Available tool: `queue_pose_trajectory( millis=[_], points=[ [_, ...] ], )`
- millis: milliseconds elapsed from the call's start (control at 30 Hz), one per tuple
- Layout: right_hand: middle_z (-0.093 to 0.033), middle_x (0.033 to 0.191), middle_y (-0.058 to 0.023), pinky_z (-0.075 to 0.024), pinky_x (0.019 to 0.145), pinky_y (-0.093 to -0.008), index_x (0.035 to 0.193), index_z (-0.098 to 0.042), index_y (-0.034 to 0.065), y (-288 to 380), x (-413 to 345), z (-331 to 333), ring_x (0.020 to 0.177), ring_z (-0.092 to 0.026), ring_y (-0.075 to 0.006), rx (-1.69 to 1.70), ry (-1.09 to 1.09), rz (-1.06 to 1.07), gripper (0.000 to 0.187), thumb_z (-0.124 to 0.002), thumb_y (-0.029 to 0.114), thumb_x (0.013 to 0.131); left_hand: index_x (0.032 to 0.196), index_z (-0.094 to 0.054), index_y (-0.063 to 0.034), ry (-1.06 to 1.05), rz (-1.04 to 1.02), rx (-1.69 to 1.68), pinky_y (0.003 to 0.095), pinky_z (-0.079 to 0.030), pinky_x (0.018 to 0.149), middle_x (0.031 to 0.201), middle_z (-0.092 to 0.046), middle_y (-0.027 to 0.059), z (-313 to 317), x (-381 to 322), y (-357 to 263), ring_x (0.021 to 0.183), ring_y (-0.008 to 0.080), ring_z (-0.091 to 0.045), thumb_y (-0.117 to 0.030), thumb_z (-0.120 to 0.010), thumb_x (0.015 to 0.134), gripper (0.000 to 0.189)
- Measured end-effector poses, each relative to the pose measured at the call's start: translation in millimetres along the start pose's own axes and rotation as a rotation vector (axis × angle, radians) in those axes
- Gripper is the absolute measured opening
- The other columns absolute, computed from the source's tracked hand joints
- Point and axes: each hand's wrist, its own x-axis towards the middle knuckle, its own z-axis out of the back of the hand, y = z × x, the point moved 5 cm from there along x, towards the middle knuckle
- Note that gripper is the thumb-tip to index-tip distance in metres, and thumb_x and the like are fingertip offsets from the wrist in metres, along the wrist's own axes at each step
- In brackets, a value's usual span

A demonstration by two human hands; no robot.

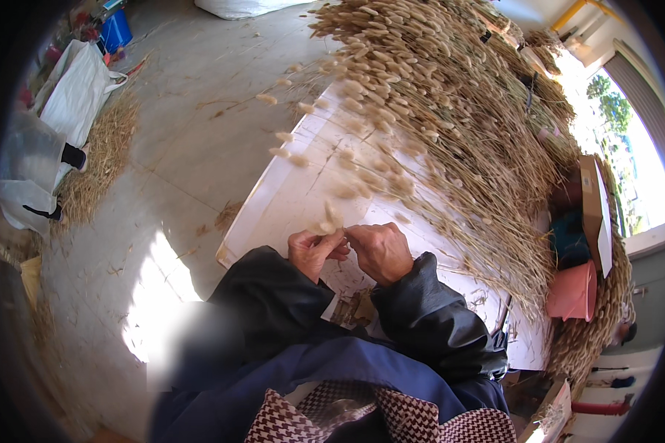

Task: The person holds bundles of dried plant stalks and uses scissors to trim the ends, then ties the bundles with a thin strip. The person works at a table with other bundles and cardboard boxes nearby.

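Observation:
My left hand [314, 252] holds a few fluffy dried bunny tail grass heads [328, 222], pinched between thumb and fingers. My right hand [383, 252] meets it at the fingertips, thumb and forefinger closed near the stems under the heads; whatever lies between those fingertips is too small to tell. Both hands are over the near part of a white tabletop [288, 207]. Beyond and to the right, a large heap of dried bunny tail grass [454, 127] covers much of the table, its heads pointing to the upper left and its stems to the lower right.
A pink bucket [572, 290] and a cardboard box [591, 210] stand at the table's right. On the concrete floor [183, 149] at left lie straw scraps [108, 149], beside a white woven sack [77, 91]. A blue bucket [116, 30] is at the upper left.

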Motion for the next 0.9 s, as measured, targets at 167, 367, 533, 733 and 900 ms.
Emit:
queue_pose_trajectory(
  millis=[167,367,533,733,900],
  points=[
    [-0.062,0.072,-0.0073,-0.0405,0.058,-0.0394,0.076,-0.061,0.0085,4,-5,2,0.07,-0.059,-0.0276,-0.153,0.011,0.01,0.008,-0.053,0.009,0.074,0.087,-0.065,0.002,0.029,-0.043,0.054,0.0255,-0.052,0.053,0.074,-0.064,0.0087,-1,1,0,0.06,0.0148,-0.061,-0.009,-0.064,0.083,0.012],
    [-0.061,0.081,-0.0116,-0.0468,0.062,-0.0358,0.086,-0.063,0.0029,-3,2,11,0.071,-0.06,-0.0274,0.275,-0.072,-0.099,0.013,-0.059,0.013,0.079,0.09,-0.064,0.001,0.038,-0.017,0.013,0.0251,-0.051,0.054,0.075,-0.064,0.007,-1,2,1,0.061,0.0135,-0.06,-0.009,-0.064,0.083,0.012],
    [-0.06,0.078,-0.0116,-0.0478,0.059,-0.0299,0.087,-0.061,-0.0013,-10,8,3,0.063,-0.059,-0.0203,0.575,0.001,-0.2,0.014,-0.061,0.01,0.079,0.09,-0.063,0.0022,0.075,-0.019,0.021,0.0266,-0.054,0.058,0.077,-0.064,0.0082,-3,2,2,0.067,0.0151,-0.063,-0.007,-0.064,0.083,0.012],
    [-0.059,0.071,-0.0033,-0.044,0.059,-0.0229,0.086,-0.059,-0.001,-19,5,-7,0.063,-0.052,-0.0076,0.724,0.058,-0.322,0.01,-0.059,0.009,0.083,0.095,-0.063,-0.0003,0.089,-0.009,0.04,0.0249,-0.052,0.059,0.082,-0.064,0.0066,-4,1,5,0.067,0.014,-0.062,-0.009,-0.062,0.084,0.014],
    [-0.058,0.072,-0.0043,-0.0445,0.06,-0.0244,0.085,-0.057,-0.0004,-27,3,-16,0.066,-0.053,-0.0102,0.785,0.04,-0.334,0.008,-0.057,0.008,0.084,0.093,-0.061,0.0024,0.083,-0.016,0.032,0.0282,-0.055,0.061,0.08,-0.063,0.008,-3,2,4,0.067,0.016,-0.063,-0.006,-0.063,0.083,0.013]
  ],
)
